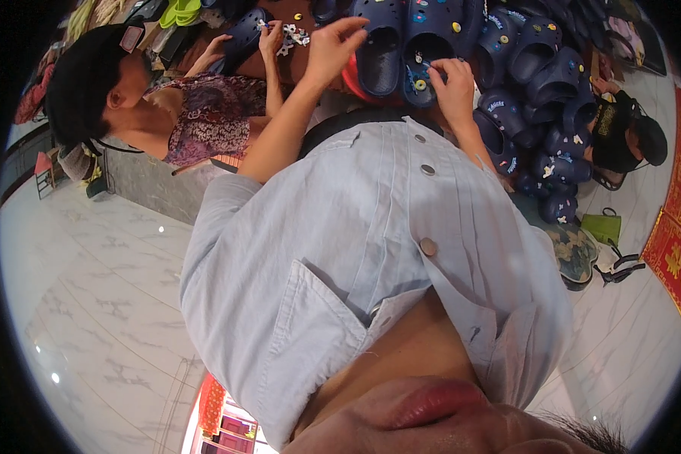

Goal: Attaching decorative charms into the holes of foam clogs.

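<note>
A pair of dark navy clogs lies before me: a left clog [378, 60] and a right clog [425, 34] dotted with small decorative charms. Several loose charms [418, 85] lie inside the right clog, in blue, yellow and green. Over that clog my right hand [455, 87] is curled, thumb and fingertips drawn together at the charms; what they pinch is too small to make out. My left hand [333, 51] hovers beside the left clog, its fingers stretched out and apart with nothing visible in them.
On the left, a co-worker in a dark cap [83, 83] handles another navy clog [244, 36] beside a heap of white charms [291, 39]. Many finished-looking navy clogs [537, 98] are piled to my right. Another person [620, 129] is beyond that pile. Bright green clogs [180, 13] lie far left.
</note>
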Tool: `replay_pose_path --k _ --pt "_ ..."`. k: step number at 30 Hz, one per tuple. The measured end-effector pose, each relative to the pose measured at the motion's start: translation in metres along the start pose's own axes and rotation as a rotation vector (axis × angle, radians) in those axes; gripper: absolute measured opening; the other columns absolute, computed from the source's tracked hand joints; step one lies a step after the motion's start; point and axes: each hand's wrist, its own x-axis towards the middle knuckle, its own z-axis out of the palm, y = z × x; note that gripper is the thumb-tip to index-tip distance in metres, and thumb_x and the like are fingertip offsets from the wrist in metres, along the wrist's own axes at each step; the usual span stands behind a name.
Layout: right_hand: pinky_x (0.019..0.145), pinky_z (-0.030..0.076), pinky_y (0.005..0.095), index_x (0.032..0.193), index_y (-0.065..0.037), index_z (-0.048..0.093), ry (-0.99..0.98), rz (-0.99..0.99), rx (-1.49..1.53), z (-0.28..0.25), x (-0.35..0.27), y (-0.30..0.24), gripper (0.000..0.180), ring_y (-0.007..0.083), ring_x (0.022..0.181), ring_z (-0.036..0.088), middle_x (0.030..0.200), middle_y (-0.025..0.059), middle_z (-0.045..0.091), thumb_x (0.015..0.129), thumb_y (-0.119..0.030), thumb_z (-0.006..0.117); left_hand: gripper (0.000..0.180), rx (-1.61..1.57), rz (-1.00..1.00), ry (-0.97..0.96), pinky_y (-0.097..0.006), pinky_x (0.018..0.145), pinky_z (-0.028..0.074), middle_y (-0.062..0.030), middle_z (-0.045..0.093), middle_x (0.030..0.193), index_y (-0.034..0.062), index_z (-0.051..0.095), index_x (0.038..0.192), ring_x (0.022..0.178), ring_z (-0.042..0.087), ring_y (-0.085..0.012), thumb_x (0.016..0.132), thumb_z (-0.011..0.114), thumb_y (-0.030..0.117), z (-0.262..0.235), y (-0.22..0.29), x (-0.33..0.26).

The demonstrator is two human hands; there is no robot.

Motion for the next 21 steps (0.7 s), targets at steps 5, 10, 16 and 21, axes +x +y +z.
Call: replay_pose_path --k 5,10,16,21 --pt "0.070 0.042 0.0368 0.078 -0.008 0.065 0.060 -0.127 0.128 0.013 0.032 -0.025 0.008 0.0251 0.078 0.057 0.079 0.0057 0.061 0.072 -0.013 0.068 0.029 -0.170 -0.319 -0.241 -0.022 0.065 0.050 -0.0036 0.068 0.084 0.0019 0.066 0.107 0.072 0.062 -0.0082 0.084 0.069 0.018 0.023 0.018 -0.010" --pt "0.068 0.042 0.0356 0.077 -0.008 0.063 0.068 -0.284 0.057 0.028 0.046 -0.050 0.010 0.0239 0.077 0.056 0.076 0.0045 0.059 0.069 -0.010 0.068 0.028 -0.199 -0.281 -0.122 -0.021 0.063 0.048 -0.0048 0.068 0.084 0.0012 0.066 0.104 0.071 0.062 -0.0082 0.084 0.069 0.020 0.029 0.013 -0.015" --pt "0.066 0.041 0.0357 0.084 -0.008 0.064 0.045 -0.442 0.173 0.041 0.050 -0.050 0.013 0.0228 0.076 0.054 0.076 0.0039 0.056 0.072 -0.012 0.067 0.026 -0.448 -0.359 -0.037 -0.022 0.065 0.049 -0.0066 0.068 0.088 0.0000 0.065 0.104 0.078 0.063 -0.0106 0.087 0.065 0.019 0.019 -0.004 -0.012" --pt "0.067 0.041 0.0352 0.098 -0.012 0.065 -0.009 -0.323 -0.063 0.035 0.032 -0.045 0.023 0.0219 0.076 0.053 0.077 0.0031 0.055 0.075 -0.015 0.067 0.028 -0.632 -0.379 0.104 -0.024 0.070 0.051 -0.0110 0.067 0.093 -0.0014 0.061 0.110 0.082 0.064 -0.0152 0.088 0.063 0.016 0.004 -0.041 0.005"
